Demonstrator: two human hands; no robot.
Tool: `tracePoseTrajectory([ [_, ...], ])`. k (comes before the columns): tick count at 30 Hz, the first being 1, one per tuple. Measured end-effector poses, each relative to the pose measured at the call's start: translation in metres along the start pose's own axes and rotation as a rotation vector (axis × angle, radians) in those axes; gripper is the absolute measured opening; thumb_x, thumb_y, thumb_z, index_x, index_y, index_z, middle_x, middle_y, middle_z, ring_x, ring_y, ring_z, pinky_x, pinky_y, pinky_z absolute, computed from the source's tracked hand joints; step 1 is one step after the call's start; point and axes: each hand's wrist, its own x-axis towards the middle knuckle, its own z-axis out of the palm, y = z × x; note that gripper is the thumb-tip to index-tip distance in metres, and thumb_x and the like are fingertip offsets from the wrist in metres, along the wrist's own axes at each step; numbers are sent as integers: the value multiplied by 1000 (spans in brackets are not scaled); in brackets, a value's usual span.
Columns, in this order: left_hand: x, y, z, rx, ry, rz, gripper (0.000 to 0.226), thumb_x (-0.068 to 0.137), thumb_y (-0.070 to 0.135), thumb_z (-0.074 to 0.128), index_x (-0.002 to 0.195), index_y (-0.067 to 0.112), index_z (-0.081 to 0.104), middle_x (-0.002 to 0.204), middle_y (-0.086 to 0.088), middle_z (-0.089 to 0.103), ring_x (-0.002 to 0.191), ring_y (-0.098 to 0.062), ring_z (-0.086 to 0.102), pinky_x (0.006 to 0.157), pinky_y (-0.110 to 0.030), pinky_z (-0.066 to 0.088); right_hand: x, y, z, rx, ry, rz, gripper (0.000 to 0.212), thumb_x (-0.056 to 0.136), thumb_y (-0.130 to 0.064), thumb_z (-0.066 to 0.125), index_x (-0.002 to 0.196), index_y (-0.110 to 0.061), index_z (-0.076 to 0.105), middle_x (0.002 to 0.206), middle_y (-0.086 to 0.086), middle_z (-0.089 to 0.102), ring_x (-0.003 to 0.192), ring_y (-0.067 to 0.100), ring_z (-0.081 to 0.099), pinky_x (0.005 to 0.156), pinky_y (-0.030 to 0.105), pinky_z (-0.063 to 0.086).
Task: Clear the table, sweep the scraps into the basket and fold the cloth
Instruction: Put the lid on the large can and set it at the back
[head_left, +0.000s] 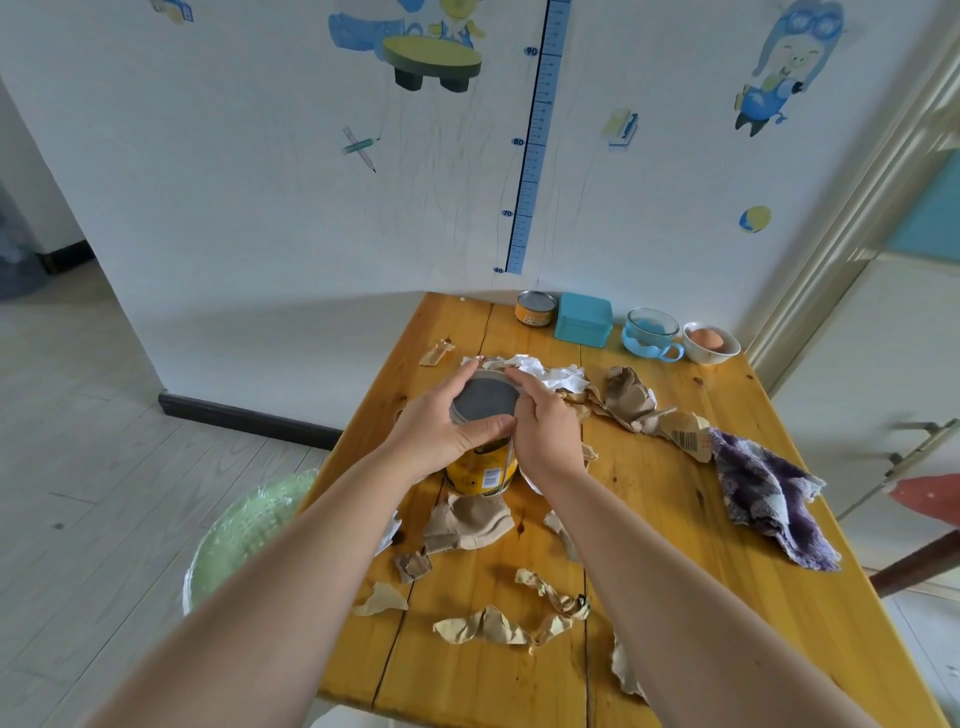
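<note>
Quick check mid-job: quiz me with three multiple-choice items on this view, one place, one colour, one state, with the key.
1. The green basket sits: A) hanging on the wall; B) low, off the table's left edge; C) on a chair.
2. The cloth is: A) purple and white; B) red; C) plain yellow.
3. The yellow can is: A) lying untouched; B) in the basket; C) upright, gripped by both hands.
Key: 1 B, it shows below the table edge. 2 A, purple with white patches. 3 C, left hand and right hand curl round its top.
</note>
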Motion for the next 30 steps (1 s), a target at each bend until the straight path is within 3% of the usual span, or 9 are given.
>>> tracePoseTrajectory([
  [3,0,-2,1,-19,-3,-2,93,68,62,59,146,33,18,139,1,42,121,-17,46,95,-29,44,1,0,2,37,-6,27,41,100,-18,26,134,-26,46,127,8,58,108,21,56,85,33,52],
  [6,2,-3,2,-6,15,-10,60,91,43,47,145,36,20,132,2,46,110,-12,50,93,-31,47,2,-1,2,126,-39,62,41,100,-17,25,133,-25,47,126,6,56,90,9,52,72,20,50],
  [9,2,-3,0,-176,-17,-21,45,100,29,28,145,33,21,151,1,30,134,-15,33,112,-36,29,2,-4,-3,304,-86,158,42,99,-14,25,130,-24,51,132,3,52,100,12,49,63,14,41],
  [11,0,-2,2,-264,-14,-42,45,101,27,25,146,30,18,154,2,22,142,-17,19,114,-35,18,2,-8,-7,428,-140,264,41,98,-14,27,130,-25,51,130,3,51,107,17,49,72,22,45],
  [13,-1,-3,8,-367,67,-101,40,101,29,26,140,32,30,143,-1,38,136,-22,30,110,-38,26,1,-10,-12,504,-189,376,37,99,-19,29,128,-23,51,115,1,55,98,13,51,86,33,45],
  [19,0,-2,20,-419,192,-111,29,101,28,27,123,30,45,114,-2,53,109,-16,49,86,-32,41,5,-10,-15,490,-178,462,28,97,-21,35,79,-28,54,85,0,56,96,22,56,97,47,45],
  [22,-1,3,20,-334,215,-76,31,101,26,26,126,25,44,111,-1,50,105,-14,48,79,-27,39,7,-10,-13,473,-172,461,27,97,-20,33,97,-19,60,85,0,53,92,19,55,94,45,47],
  [26,0,4,15,-196,193,-87,33,101,28,27,129,23,42,109,1,50,104,-14,48,75,-27,40,3,-16,-15,396,-205,413,37,100,-22,27,128,-14,50,104,5,54,79,6,50,68,21,44],
  [30,-1,4,4,-141,94,-158,38,98,42,26,128,25,42,120,-2,53,114,-21,49,88,-34,41,-2,-13,-23,401,-264,443,32,99,-29,31,119,-15,52,125,14,56,117,29,53,97,43,46],
])
